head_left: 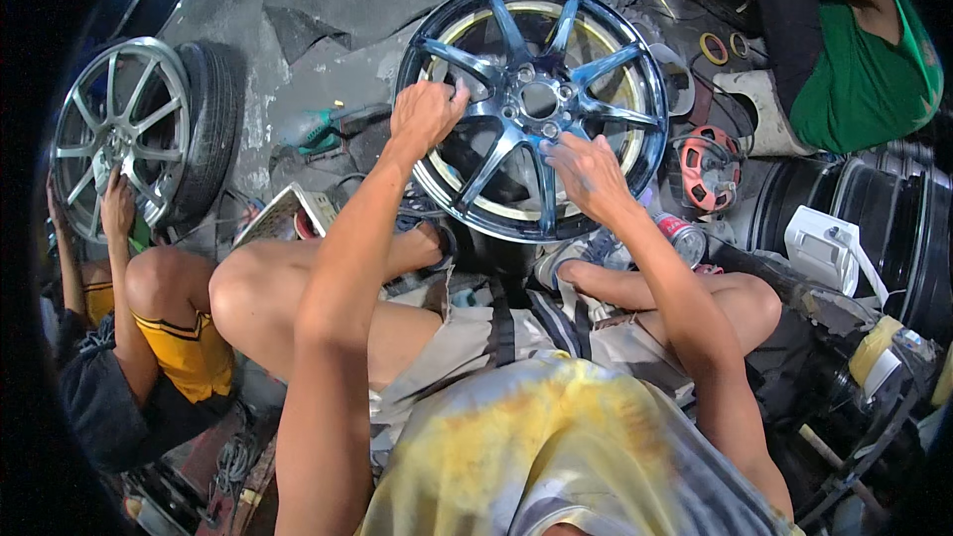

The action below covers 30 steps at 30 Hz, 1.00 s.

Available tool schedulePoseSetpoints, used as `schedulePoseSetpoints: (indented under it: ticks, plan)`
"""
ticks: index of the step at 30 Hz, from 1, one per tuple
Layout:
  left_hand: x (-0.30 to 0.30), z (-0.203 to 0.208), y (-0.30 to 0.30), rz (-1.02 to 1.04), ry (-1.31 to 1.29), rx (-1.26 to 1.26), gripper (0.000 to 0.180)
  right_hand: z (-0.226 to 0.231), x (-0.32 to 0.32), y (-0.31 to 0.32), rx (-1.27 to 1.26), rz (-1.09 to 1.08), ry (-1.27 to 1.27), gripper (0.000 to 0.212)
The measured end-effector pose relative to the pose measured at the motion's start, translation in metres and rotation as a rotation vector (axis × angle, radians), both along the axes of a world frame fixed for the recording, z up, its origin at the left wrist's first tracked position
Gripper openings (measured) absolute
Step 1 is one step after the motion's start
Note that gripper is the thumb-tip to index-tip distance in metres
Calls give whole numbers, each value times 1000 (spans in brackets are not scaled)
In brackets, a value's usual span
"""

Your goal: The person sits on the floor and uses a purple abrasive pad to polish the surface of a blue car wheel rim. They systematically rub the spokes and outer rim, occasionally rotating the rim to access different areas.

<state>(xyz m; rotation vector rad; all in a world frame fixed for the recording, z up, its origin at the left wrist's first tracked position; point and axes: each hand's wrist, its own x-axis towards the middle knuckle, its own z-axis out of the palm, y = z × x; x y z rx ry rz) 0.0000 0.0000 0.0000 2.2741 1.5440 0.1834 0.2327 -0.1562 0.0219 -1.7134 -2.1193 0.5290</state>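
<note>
In front of me is a glossy dark blue-black car wheel rim (503, 144) with several spokes, its face turned up toward me. A pale yellowish ring shows between the spokes. My left hand (429, 111) is closed over the wheel's left edge, thumb lying by a spoke. Right of the hub, my right hand (591, 176) presses curled fingers onto a lower spoke. Its fingertips are slightly smeared, and whatever lies under them is hidden. Greyish dust or residue coats the fingers of both hands.
To the left, a co-worker's hands (116, 201) touch a silver wheel (124, 134) beside a tyre (210, 129). Another person in green sits at upper right. A red-orange power tool (707, 169), a can (681, 238), tape rings (713, 49) and a white basket (288, 213) lie around.
</note>
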Motion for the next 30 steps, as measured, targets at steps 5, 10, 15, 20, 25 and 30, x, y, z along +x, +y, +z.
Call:
schedulePoseSetpoints:
  ticks: [5,10,15,20,25,30]
  plan:
    - [12,7,7,-8,0,-18,56,-34,-8,31,53,-97,-17,21]
    - [-1,2,-1,22,18,-8,57,0,1,-6,53,-4,-5,20]
    - [4,1,0,-22,27,16,57,-24,-14,23,74,-64,58,15]
    - [-3,1,2,13,32,-4,55,0,-6,17,2,-12,80,14]
    - [-1,-2,3,-2,45,-13,55,-16,-20,34,8,-82,95,15]
    - [-7,-11,6,-30,58,-1,56,49,25,-5,-233,63,202,20]
